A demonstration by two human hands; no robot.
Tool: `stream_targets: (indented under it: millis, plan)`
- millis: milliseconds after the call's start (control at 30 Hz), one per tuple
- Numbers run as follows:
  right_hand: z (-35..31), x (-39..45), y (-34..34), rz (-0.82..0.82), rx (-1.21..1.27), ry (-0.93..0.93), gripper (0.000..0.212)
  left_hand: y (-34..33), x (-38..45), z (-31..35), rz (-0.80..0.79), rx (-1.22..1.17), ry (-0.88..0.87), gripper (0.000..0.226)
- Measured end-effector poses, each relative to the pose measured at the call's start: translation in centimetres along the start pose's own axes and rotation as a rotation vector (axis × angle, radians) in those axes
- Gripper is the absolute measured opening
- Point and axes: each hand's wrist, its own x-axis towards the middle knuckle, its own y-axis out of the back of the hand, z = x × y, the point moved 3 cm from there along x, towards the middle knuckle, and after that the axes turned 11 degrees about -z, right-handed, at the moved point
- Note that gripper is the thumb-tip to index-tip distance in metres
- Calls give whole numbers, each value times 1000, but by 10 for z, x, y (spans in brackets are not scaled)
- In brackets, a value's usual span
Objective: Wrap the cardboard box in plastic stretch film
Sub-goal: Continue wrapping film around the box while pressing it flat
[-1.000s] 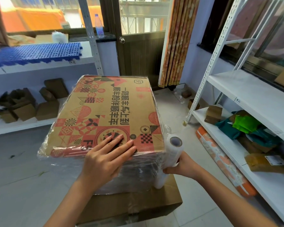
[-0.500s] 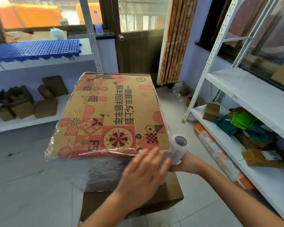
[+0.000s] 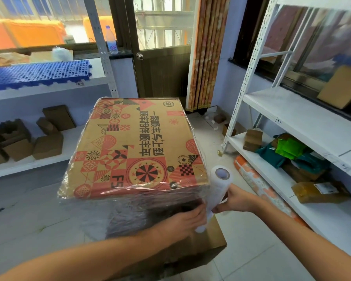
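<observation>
shelving right, plain carton beneath box

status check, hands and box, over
Right hand grips film roll at box corner. Left hand on roll's lower end. Box sides filmed. Nothing blocking.

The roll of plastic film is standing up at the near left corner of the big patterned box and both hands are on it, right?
Not quite. In the head view the roll of plastic film stands at the near right corner of the patterned box, not the left. The rest holds: the right hand grips it and the left hand reaches its lower part.
</observation>
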Motion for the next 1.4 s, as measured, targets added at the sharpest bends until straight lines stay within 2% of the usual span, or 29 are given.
stream_targets:
  millis: [100,233,333,433,533,600,833,1000,1167,1300,1400]
  plan:
    - [2,2,2,64,14,-3,47,-3,3,-1,39,-7,-10,76]
    - [11,11,3,146,-55,-47,67,-1,3,-1,53,-63,-35,71]
    - [2,14,-3,194,-20,12,57,5,5,2,96,-112,-22,69]
    - [-6,16,-13,122,29,95,56,12,11,2,134,-216,5,72]
    - [-2,16,-16,17,24,66,63,16,15,0,181,-326,16,66]
    - [4,16,-13,-25,21,24,60,16,16,-1,189,-370,-5,66]
    - [25,20,5,-21,45,33,47,17,7,0,175,-446,-65,86]
    - [25,28,23,1,-5,91,57,22,7,-7,63,-421,-87,57]
    - [32,38,36,70,-94,60,71,29,12,-11,-74,-419,-164,48]
    - [31,43,36,114,-118,86,64,42,24,-8,-189,-457,-124,42]
    - [28,48,31,15,-26,149,58,49,32,-6,-190,-520,-55,44]
